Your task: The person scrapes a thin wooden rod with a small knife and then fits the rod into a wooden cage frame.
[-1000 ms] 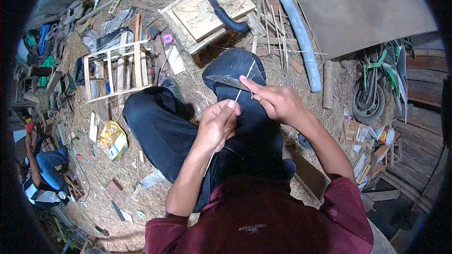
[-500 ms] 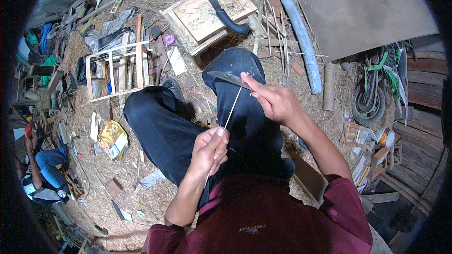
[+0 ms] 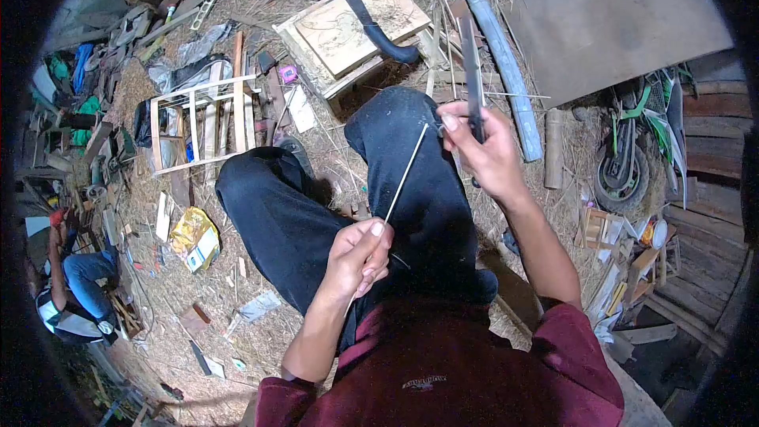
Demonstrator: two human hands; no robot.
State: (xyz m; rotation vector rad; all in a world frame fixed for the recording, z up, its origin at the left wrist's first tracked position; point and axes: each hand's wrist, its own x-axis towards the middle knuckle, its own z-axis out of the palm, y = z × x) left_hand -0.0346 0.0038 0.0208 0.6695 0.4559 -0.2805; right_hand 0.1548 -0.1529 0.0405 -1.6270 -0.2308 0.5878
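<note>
A thin pale stick [image 3: 408, 170] is pinched in my left hand [image 3: 360, 259]. Its upper end points up over my right thigh, and its lower end passes behind the hand toward my forearm. My right hand [image 3: 484, 150] is closed round a knife [image 3: 470, 59], whose long dark blade points up, away from me. The fingertips of that hand are near the stick's upper tip; whether they touch it I cannot tell.
Ahead, a wooden block [image 3: 356, 28] bears a dark curved object [image 3: 375, 28]. A slatted wooden frame [image 3: 198, 122] lies left, beyond it a seated person [image 3: 83, 277]. To the right are a blue-grey pole [image 3: 506, 71], a large board [image 3: 621, 24] and a motorbike wheel [image 3: 621, 170].
The blade has left the stick and swung from lying across my knee to pointing upward. My left hand first drew the stick down toward me, then shifted slightly right.
</note>
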